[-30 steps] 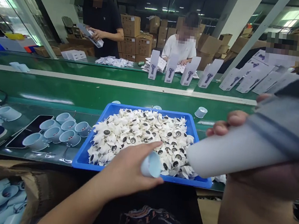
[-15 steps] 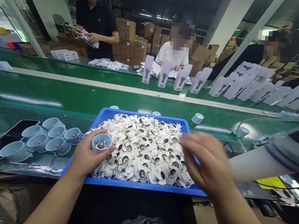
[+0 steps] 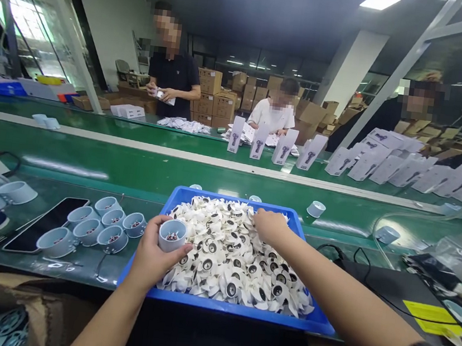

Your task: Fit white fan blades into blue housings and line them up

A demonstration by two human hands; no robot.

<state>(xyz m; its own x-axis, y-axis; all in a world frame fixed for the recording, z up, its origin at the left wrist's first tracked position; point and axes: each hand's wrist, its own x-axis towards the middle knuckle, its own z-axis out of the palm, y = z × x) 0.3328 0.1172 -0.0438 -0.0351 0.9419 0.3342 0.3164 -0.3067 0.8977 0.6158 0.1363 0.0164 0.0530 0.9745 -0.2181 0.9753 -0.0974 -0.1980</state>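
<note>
My left hand point(image 3: 157, 254) is closed around a light blue cup-shaped fan housing point(image 3: 172, 235), held with its open end up over the left side of the bin. Small reddish-brown parts show inside it. My right hand point(image 3: 270, 225) is at the far right part of a heap of white fan blades point(image 3: 221, 250) with dark round hubs. Its fingers are curled together against the heap, and what they pinch, if anything, is hidden. The blades fill a blue plastic bin point(image 3: 235, 307). Several similar housings point(image 3: 88, 232) stand left of the bin.
A dark flat tablet-like panel point(image 3: 45, 223) lies under the housings. A green conveyor point(image 3: 110, 161) runs behind the bin, carrying a lone housing point(image 3: 316, 209). White printed boxes point(image 3: 259, 141) stand beyond, with several people behind. Cables and a yellow sheet point(image 3: 432, 317) are at right.
My right hand has moved left and come down into the fan blades. The left hand still holds the housing. The camera view has tilted up and shifted left.
</note>
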